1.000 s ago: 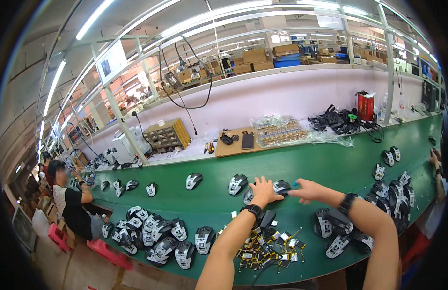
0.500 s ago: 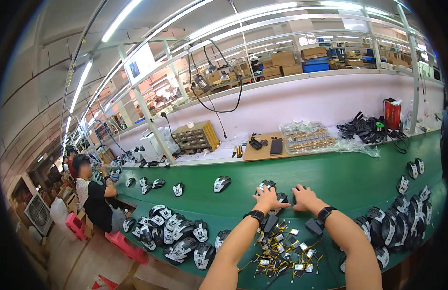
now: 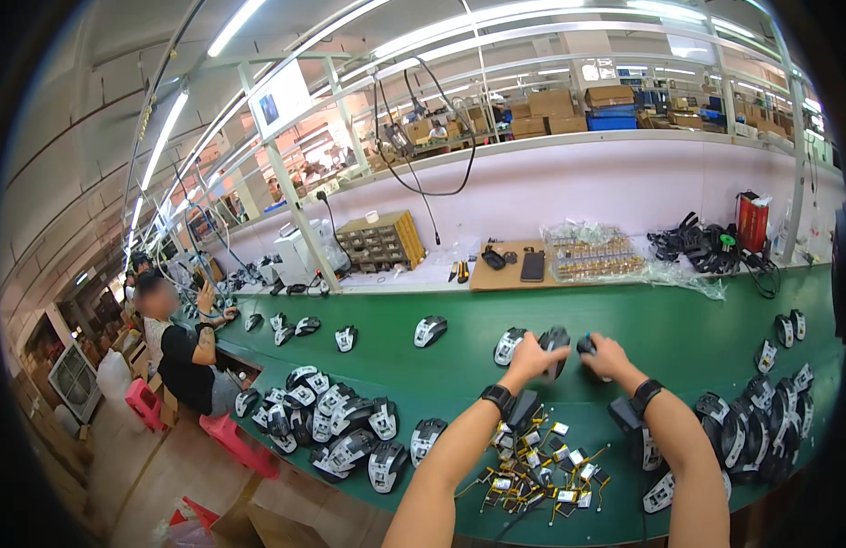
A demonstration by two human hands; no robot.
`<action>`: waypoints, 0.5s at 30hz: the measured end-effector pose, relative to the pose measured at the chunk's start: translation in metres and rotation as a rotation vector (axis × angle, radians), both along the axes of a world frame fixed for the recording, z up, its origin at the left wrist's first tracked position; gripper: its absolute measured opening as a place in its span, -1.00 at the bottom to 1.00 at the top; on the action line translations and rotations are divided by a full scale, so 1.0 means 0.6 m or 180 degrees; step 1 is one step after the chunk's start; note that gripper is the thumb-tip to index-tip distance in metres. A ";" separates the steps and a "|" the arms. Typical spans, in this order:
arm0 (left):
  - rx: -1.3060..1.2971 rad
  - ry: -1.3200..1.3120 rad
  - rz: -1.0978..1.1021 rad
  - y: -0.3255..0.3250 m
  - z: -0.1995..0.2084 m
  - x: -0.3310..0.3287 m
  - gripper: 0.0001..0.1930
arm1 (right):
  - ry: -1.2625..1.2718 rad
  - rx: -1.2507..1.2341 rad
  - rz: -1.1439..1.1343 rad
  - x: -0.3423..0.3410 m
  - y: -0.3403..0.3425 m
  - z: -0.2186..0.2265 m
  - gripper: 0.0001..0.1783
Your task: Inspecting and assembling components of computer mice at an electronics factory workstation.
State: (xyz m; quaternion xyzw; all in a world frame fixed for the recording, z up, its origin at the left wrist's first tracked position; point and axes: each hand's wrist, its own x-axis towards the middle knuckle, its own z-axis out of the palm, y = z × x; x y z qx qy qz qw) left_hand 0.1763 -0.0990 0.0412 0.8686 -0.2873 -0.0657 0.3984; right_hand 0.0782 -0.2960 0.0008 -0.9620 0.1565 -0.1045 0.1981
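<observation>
Both hands are reaching out over the green tabletop (image 3: 678,329), well past the near edge. The left hand (image 3: 530,356) is lying curled over a dark mouse shell (image 3: 556,345), fingers wrapped down its left side and gripping it; the shell is standing just right of the palm, its long axis running near to far and tipped slightly right at the far end. The right hand (image 3: 608,354) is closing around a small dark part (image 3: 586,345), pinching it between thumb and fingers just right of the shell, so the part and the shell are sitting almost touching, with the gap between them lying straight between the two hands. The right hand is the nearer one to that part; the left is the nearer one to the shell. Both wrists are wearing dark bands. Just left of the left hand a white-and-black mouse (image 3: 509,345) is resting on the tabletop, and another (image 3: 429,330) is lying farther left. Nearer, between the forearms, a heap of small batteries (image 3: 541,466) with wires is spreading out. At the left near edge a pile of mice (image 3: 336,425) is gathering, and a similar pile (image 3: 761,420) is sitting at the right. Far left, a seated person (image 3: 181,342) is working at the same tabletop.
</observation>
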 end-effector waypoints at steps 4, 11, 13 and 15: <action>-0.1277 0.1130 -0.0117 -0.013 0.023 -0.025 -0.07 | -0.0892 0.3584 -0.0173 -0.017 0.087 0.121 -0.35; -0.0775 0.0761 -0.0685 -0.027 0.110 -0.071 -0.16 | -0.1684 0.4953 0.0531 -0.085 0.076 0.170 -0.41; -0.0326 -0.0793 -0.1018 -0.031 0.126 -0.079 -0.12 | -0.1428 0.4597 0.0880 -0.111 0.059 0.186 -0.39; 0.0099 -0.0905 -0.1371 -0.035 0.144 -0.099 -0.08 | -0.1326 0.4516 0.0985 -0.147 0.053 0.206 -0.27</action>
